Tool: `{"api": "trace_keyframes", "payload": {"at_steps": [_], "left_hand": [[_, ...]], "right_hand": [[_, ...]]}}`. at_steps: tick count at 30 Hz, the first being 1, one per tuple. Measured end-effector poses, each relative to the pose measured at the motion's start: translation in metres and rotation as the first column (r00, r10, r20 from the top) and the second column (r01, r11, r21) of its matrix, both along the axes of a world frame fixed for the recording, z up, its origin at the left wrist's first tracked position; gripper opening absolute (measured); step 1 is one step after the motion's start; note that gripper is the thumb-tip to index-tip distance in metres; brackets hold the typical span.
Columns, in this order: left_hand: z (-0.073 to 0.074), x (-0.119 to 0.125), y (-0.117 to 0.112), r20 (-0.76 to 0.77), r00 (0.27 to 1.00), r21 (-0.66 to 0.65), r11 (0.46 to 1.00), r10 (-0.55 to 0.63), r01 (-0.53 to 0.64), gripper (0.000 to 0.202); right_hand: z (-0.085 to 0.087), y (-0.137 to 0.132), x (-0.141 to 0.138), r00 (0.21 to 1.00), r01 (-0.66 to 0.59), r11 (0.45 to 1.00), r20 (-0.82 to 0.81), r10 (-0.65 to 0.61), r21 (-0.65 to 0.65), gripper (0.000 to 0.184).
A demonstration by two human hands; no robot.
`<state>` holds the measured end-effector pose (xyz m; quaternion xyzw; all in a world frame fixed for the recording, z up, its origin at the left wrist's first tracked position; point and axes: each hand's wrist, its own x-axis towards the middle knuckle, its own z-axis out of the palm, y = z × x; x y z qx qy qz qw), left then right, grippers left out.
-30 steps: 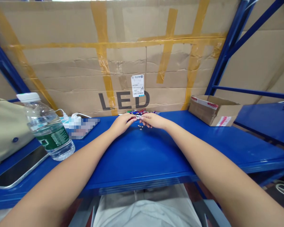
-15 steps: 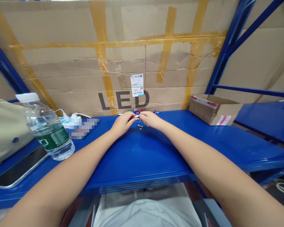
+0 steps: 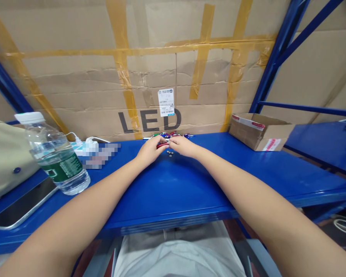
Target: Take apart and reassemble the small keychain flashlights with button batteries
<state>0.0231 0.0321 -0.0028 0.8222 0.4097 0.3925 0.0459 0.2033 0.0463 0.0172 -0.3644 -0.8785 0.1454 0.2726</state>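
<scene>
Warehouse or stockroom bay: blue steel shelving rack (image 3: 173,184); large carton (image 3: 75,77), taped, barcode-labelled and printed LED, along its back edge; small open shipping box (image 3: 259,132) near its right end.

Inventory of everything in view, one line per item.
blue steel shelf: 1, blue, across the view
corrugated cardboard sheet: 1, tan, yellow tape, printed LED, behind shelf
barcode label: 1, white, on the cardboard
open cardboard box: 1, tan, red-and-white tape, shelf right
plastic water bottle: 1, clear, green label, shelf left
khaki fabric item: 1, khaki, far left
tablet: 1, dark, silver edge, front left
white charger: 1, white, behind bottle
pixelated item: 1, colour unclear, beside charger
small metal pieces: several, red, blue, green, shelf back
small round metal bits: few, grey, below hands
red metallic piece: 1, red, between hands
left hand: 1, on red metallic piece
right hand: 1, on red metallic piece
shirt: 1, white, below shelf
</scene>
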Motion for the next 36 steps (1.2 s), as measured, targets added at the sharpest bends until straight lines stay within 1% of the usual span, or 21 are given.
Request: {"api": "trace_keyframes", "payload": {"at_steps": [3,6,9,11,13,14,15,17,18,19,20,21,22,23,25,26,28,30,36], "left_hand": [[0.001,0.001,-0.003,-0.068,0.997,-0.023,0.999,0.028,-0.030,0.019],[0.004,0.003,-0.007,-0.093,0.993,-0.040,0.997,0.066,-0.070,0.024],[0.005,0.005,-0.009,-0.089,0.993,-0.057,0.995,0.076,-0.082,0.027],[0.006,0.007,-0.009,-0.070,0.996,-0.078,0.995,0.055,-0.061,0.029],[0.007,0.009,-0.008,-0.018,1.000,-0.142,0.990,0.019,-0.021,0.033],[0.007,0.010,-0.008,0.027,1.000,-0.207,0.978,0.000,0.005,0.035],[0.008,0.010,-0.009,0.081,0.997,-0.295,0.955,-0.014,0.037,0.038],[0.010,0.011,-0.010,0.187,0.982,-0.470,0.877,-0.013,0.101,0.042],[0.011,0.011,-0.010,0.217,0.976,-0.518,0.847,-0.003,0.118,0.042],[0.012,0.011,-0.011,0.223,0.975,-0.524,0.844,0.007,0.113,0.041],[0.012,0.010,-0.011,0.204,0.979,-0.482,0.872,0.014,0.088,0.036],[0.013,0.009,-0.012,0.163,0.986,-0.399,0.916,0.017,0.050,0.030],[0.013,0.008,-0.012,0.106,0.994,-0.291,0.957,0.018,0.014,0.024],[0.013,0.006,-0.012,0.038,0.999,-0.184,0.983,0.021,-0.013,0.020],[0.013,0.004,-0.013,-0.102,0.994,-0.025,0.999,0.043,-0.046,0.018],[0.012,0.003,-0.013,-0.167,0.984,0.015,0.998,0.059,-0.057,0.017],[0.013,0.001,-0.013,-0.262,0.960,0.057,0.995,0.098,-0.086,0.016],[0.014,0.001,-0.014,-0.317,0.941,0.080,0.992,0.123,-0.103,0.016],[0.013,0.001,-0.012,-0.384,0.917,0.083,0.993,0.110,-0.084,0.018]], "right_hand": [[0.000,-0.002,0.003,1.000,-0.011,0.998,-0.006,0.010,-0.062,0.022],[-0.001,-0.003,0.004,1.000,-0.008,0.995,-0.027,0.005,-0.095,0.022],[-0.002,-0.001,0.004,1.000,0.002,0.998,-0.017,-0.003,-0.060,0.021],[-0.002,0.001,0.004,1.000,0.006,1.000,-0.012,-0.006,-0.010,0.020],[-0.003,0.004,0.003,1.000,-0.001,0.999,-0.026,0.002,0.035,0.020],[-0.003,0.005,0.003,0.999,-0.009,0.999,-0.036,0.011,0.049,0.020],[-0.003,0.005,0.003,0.999,-0.020,0.998,-0.045,0.022,0.056,0.021],[-0.003,0.004,0.003,0.997,-0.047,0.997,-0.057,0.050,0.058,0.022],[-0.002,0.003,0.002,0.996,-0.052,0.997,-0.070,0.056,0.061,0.022],[-0.002,0.002,0.002,0.995,-0.047,0.997,-0.087,0.052,0.061,0.021],[-0.001,0.001,0.002,0.994,-0.032,0.998,-0.104,0.037,0.048,0.021],[0.000,-0.001,0.002,0.993,-0.015,1.000,-0.117,0.016,0.015,0.021],[0.001,-0.001,0.003,0.992,-0.003,0.999,-0.123,-0.002,-0.040,0.022],[0.001,-0.002,0.004,0.992,-0.001,0.994,-0.122,-0.012,-0.112,0.023],[0.002,-0.001,0.008,0.994,-0.041,0.966,-0.110,0.013,-0.254,0.025],[0.002,-0.001,0.010,0.993,-0.070,0.952,-0.108,0.039,-0.299,0.026],[0.001,0.001,0.014,0.990,-0.118,0.932,-0.112,0.084,-0.342,0.027],[0.000,0.002,0.016,0.988,-0.137,0.925,-0.112,0.103,-0.355,0.027],[0.000,-0.001,0.013,0.994,-0.086,0.931,-0.088,0.058,-0.355,0.016]]}}
